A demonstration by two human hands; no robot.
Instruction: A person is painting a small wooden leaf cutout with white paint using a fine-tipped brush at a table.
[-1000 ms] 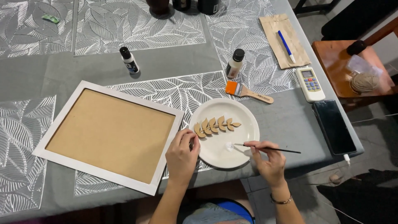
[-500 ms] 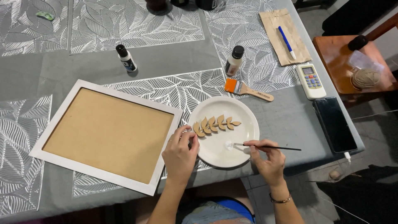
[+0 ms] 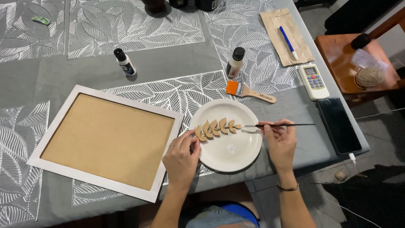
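— What is the left hand (image 3: 180, 157) doing, there at lower centre of the frame?

— It is resting at the left rim of the white plate (image 3: 228, 154), its grip pinching the stem end of the wooden leaf sprig (image 3: 214, 128), which is lying across the upper half of the plate.

— And the right hand (image 3: 280, 141)?

— Just right of the plate, its grip is closing narrowly around a thin paintbrush (image 3: 280, 125). The brush is lying level, its tip touching the sprig's right end, its handle pointing toward the right of the frame.

— What is sitting around them on the desk (image 3: 168, 63)?

— A white frame with a brown board (image 3: 107, 139) is lying at centre left, touching the plate's left side. Above the plate, an orange flat brush (image 3: 249, 91) is lying near a small paint bottle (image 3: 235, 62); a second bottle (image 3: 124, 62) is standing at upper left of centre. To the right, a remote control (image 3: 313, 81) and a dark phone (image 3: 338, 125) are lying near the desk edge, with a blue pen (image 3: 288, 42) on brown paper (image 3: 278, 25) at upper right.
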